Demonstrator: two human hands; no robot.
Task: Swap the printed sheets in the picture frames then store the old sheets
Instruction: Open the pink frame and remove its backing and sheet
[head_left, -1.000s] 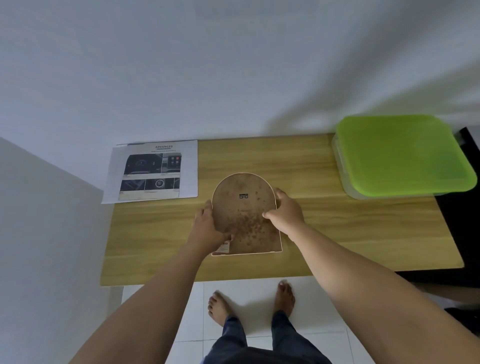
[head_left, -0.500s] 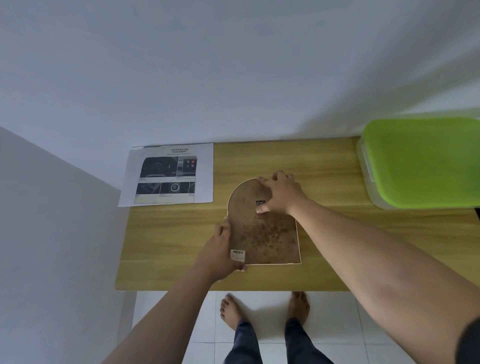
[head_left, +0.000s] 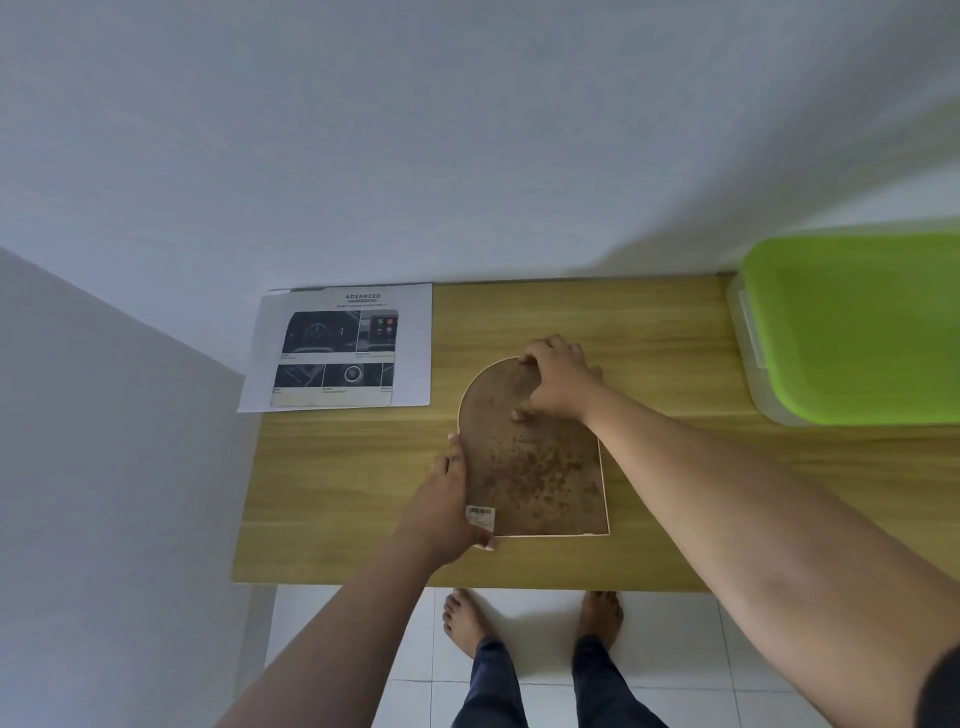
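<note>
An arch-topped picture frame (head_left: 540, 467) lies face down on the wooden table (head_left: 337, 493), showing its stained brown backing board and a barcode sticker at the lower left corner. My left hand (head_left: 452, 499) holds the frame's left edge, thumb curled under the lower left corner. At the arched top, my right hand (head_left: 556, 384) has its fingers curled over the rim and its thumb pressing on the backing. A printed sheet (head_left: 340, 348) with dashboard photos lies flat at the table's back left corner.
A clear storage box with a green lid (head_left: 852, 322) stands at the table's back right. A white wall runs behind the table and another closes the left side. My bare feet stand on white tiles below the front edge.
My right hand has moved from the frame's right side up to its arched top and curled over the rim. My left hand has slid down to the lower left corner.
</note>
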